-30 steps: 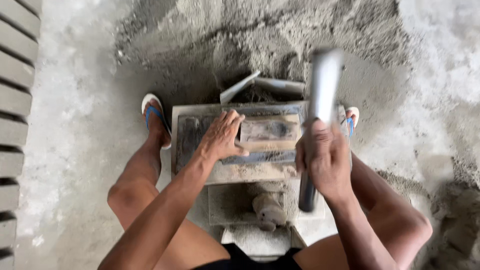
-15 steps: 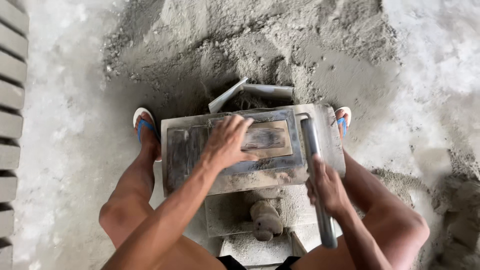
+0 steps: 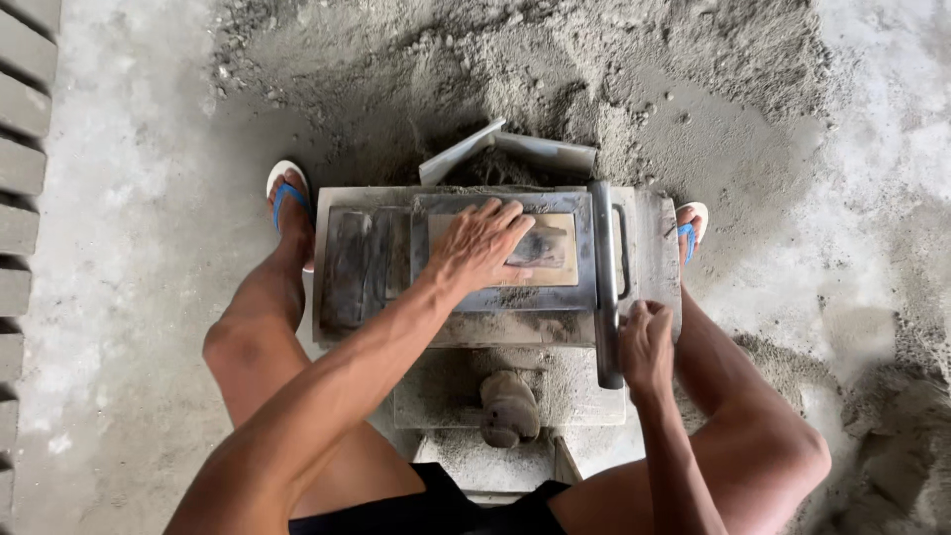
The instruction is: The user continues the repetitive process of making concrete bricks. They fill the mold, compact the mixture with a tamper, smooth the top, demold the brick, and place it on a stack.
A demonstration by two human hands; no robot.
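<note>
Left hand (image 3: pixel 482 248) lies flat, fingers spread, on the wooden plate (image 3: pixel 543 250) inside the metal block mould (image 3: pixel 376 260); right hand (image 3: pixel 646 344) grasps the lever bar (image 3: pixel 603 277) across the mould's right side; mould stands between 2 sandalled feet, before a sand heap (image 3: pixel 555 69)

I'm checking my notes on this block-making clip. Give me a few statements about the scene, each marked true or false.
1. The left hand lies flat on the plate atop the mould. True.
2. The right hand grips the metal lever. True.
3. The lever stands raised upright. False: it lies down across the mould.
4. The person is barefoot. False: blue-strapped sandals.
5. Grey sand is heaped beyond the mould. True.
</note>
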